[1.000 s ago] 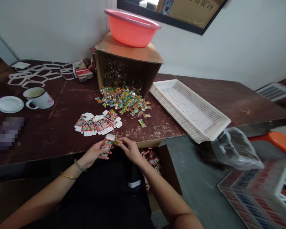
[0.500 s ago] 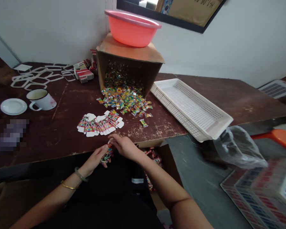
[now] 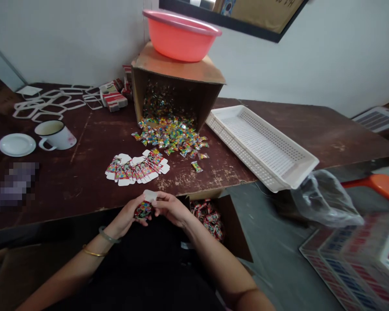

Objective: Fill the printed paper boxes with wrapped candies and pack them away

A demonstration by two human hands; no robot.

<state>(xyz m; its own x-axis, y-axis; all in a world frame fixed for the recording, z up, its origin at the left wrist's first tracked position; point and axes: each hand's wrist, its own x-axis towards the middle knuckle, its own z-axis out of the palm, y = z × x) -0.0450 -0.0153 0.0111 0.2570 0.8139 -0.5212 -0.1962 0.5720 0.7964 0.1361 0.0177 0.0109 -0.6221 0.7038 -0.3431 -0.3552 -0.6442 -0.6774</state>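
Observation:
Close to my body, just off the table's front edge, my left hand (image 3: 132, 212) grips a small printed candy box (image 3: 143, 210) with a white flap standing up at its top. Fingers of my right hand (image 3: 170, 207) pinch that flap from the other side. Whether the box has anything inside is hidden. Beyond my hands, a fanned row of flat printed boxes (image 3: 136, 168) with white flaps lies on the table. Behind it, wrapped candies (image 3: 171, 136) spill from a cardboard box (image 3: 178, 71) lying on its side. One wrapped candy (image 3: 196, 166) lies apart, nearer the edge.
A pink basin (image 3: 181, 36) sits atop the cardboard box. To the right is a white perforated tray (image 3: 262, 147). Below the edge, an open carton (image 3: 235, 229) holds printed packs. An enamel mug (image 3: 56, 136) and white lid (image 3: 17, 144) stand left; an orange stool (image 3: 376, 185) is right.
My right hand has shifted slightly down and right, and the box's white flap now shows upright between my fingers. The carton of packs below is more visible.

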